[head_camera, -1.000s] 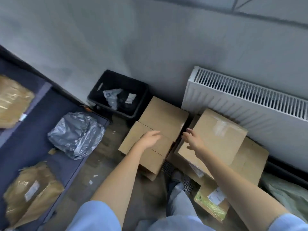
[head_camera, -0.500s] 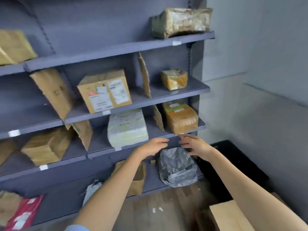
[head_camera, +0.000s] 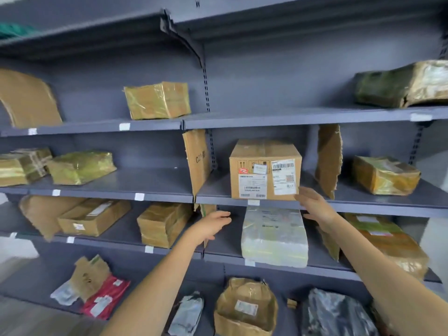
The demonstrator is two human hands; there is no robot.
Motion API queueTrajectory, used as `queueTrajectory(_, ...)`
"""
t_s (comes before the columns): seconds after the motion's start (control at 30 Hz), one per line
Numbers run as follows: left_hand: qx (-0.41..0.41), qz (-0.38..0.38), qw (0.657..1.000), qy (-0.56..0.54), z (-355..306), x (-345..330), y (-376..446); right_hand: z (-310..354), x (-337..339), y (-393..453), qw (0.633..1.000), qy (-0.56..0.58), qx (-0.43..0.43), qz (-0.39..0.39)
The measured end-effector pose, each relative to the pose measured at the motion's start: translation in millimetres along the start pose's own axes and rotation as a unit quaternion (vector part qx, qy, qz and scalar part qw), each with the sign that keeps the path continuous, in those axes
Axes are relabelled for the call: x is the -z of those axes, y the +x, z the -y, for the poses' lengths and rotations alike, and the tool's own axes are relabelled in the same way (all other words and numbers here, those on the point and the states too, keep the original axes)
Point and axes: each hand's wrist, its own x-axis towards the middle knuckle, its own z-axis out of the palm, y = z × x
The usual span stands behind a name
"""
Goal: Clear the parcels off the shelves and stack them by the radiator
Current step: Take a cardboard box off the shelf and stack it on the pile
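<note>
A: What's nearest?

B: Two bare forearms reaching up to the grey shelves [head_camera: 315,117]. The left hand [head_camera: 208,226] is spread, fingers loose, gripping nothing, in the open gap left of the white plastic-wrapped parcel [head_camera: 275,236]. The right hand [head_camera: 315,207] is open too, its fingertips touching or just short of the lower right corner of the cardboard box [head_camera: 265,169]; I cannot tell which.

A: Where does that box sit?

B: At the front edge of the shelf above the white parcel, between two torn upright cardboard dividers [head_camera: 197,158], with bare shelf on either side of it.

A: Any room lower down?

B: The bay beside the white parcel is bare to its left. On the bottom shelf an open brown paper bag [head_camera: 246,309] stands with a label on its front; its contents are hidden. A red mailer [head_camera: 106,297] lies further left.

A: And farther back?

B: Tape-wrapped brown parcels [head_camera: 157,100] spread along the upper shelves. The dark bundle [head_camera: 334,314] at bottom right is cut off by the frame, and the labels are too blurred to read.
</note>
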Motion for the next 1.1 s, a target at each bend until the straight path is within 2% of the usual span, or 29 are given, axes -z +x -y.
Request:
queueTrajectory(0.1,0.012,-0.022,0.999,-0.035,-19,12,41,9,-6,51,0.998,0.006,0.035,-0.05)
queueTrajectory(0.17,0.022,-0.034,0.997,-0.064,-39,19,67,18,-4,81,0.997,0.021,0.027,-0.071)
queueTrajectory(0.4,-0.006,-0.094,0.989,-0.11,-90,52,145,51,-2,170,0.996,0.005,0.031,-0.089)
queueTrajectory(0.6,-0.023,-0.06,0.985,-0.159,-93,53,190,35,-9,187,0.99,0.042,0.043,-0.127)
queueTrajectory(0.73,-0.046,-0.079,0.976,-0.198,-95,45,207,38,-12,183,0.988,0.029,0.043,-0.145)
queueTrajectory(0.87,-0.077,-0.164,0.979,-0.095,-87,54,209,44,-33,163,0.971,-0.115,0.043,-0.205)
queueTrajectory(0.93,-0.109,-0.168,0.978,-0.055,-77,66,204,45,-39,147,0.954,-0.151,0.024,-0.257)
queueTrajectory(1.03,-0.158,-0.125,0.979,-0.001,-60,96,194,44,-33,122,0.937,-0.111,-0.027,-0.329)
queueTrajectory(1.1,-0.178,-0.075,0.98,0.036,-51,118,189,44,-27,108,0.953,-0.037,-0.051,-0.295)
